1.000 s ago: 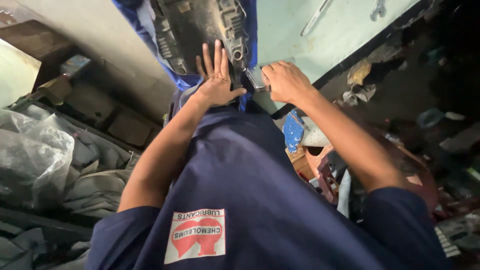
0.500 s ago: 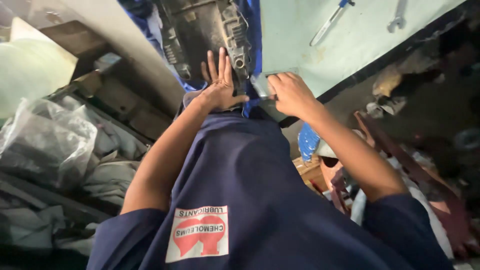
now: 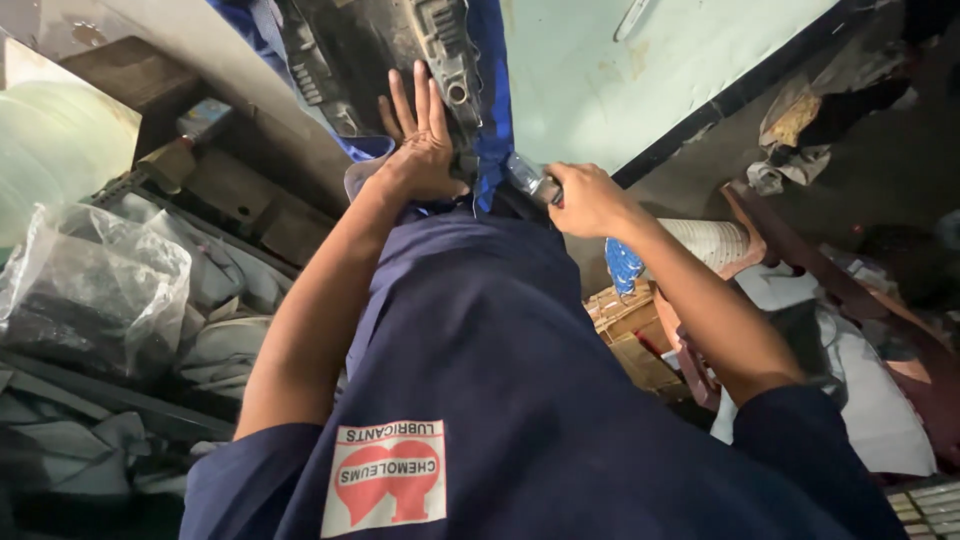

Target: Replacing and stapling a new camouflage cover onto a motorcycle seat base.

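The left hand [image 3: 420, 150] lies spread flat, pressing a dark, greasy metal engine part [image 3: 370, 50] steady on blue cloth [image 3: 492, 100]. The right hand [image 3: 585, 198] is closed around a silvery metal tool [image 3: 525, 175] at the part's lower edge. Firm downward pressure should stop slipping. Crumpled plastic bags [image 3: 95, 285] lie left.

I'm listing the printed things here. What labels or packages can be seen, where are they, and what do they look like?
Sewn patch: low on the dark blue garment, rectangular, white with a red emblem.
Clear plastic bag: at left, crumpled, dark contents.
Brown cardboard box: under the right forearm, open, partly hidden.
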